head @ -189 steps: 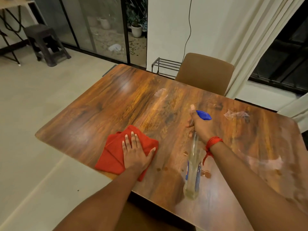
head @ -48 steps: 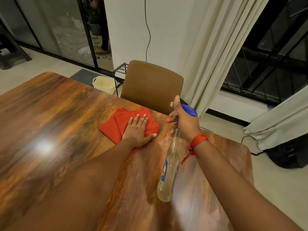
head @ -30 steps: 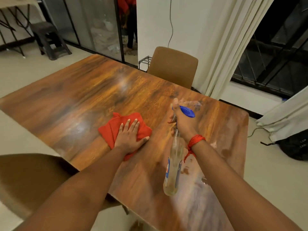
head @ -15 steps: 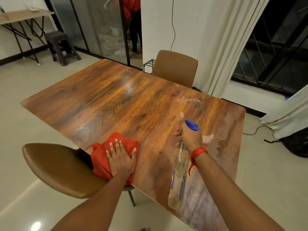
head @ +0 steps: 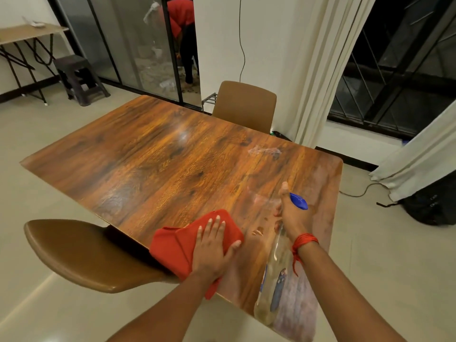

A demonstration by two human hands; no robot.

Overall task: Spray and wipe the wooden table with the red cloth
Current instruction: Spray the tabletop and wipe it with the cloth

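The room has a pale tiled floor (head: pixel 37 188), white curtains (head: pixel 318 70) at 1 o'clock and dark glazed doors (head: pixel 118 40) at 11 o'clock.

The wooden counter (head: pixel 172 164) fills the centre of the view, its grain running diagonally. Cloudy wet patches lie on its surface at 1 o'clock and along its right edge.

One brown chair (head: pixel 245 106) stands at the far edge of the counter at 12 o'clock. A second brown chair (head: pixel 81 253) is tucked under the near-left edge at 8 o'clock.

The red cloth (head: pixel 177 248) lies crumpled on the near edge of the counter at 6 o'clock, with part of it hanging past the edge. The left hand (head: pixel 212 250) presses flat on the cloth; its fingers (head: pixel 217 224) are extended and slightly spread, thumb out to the right.

The right hand (head: pixel 292 215) is at 4 o'clock, just beside the cloth, above the counter. Its fingers are wrapped around the neck of a clear spray bottle (head: pixel 274 282) with a blue nozzle head (head: pixel 299 201); the bottle body hangs toward the camera. A red thread band (head: pixel 304 240) circles the right wrist.
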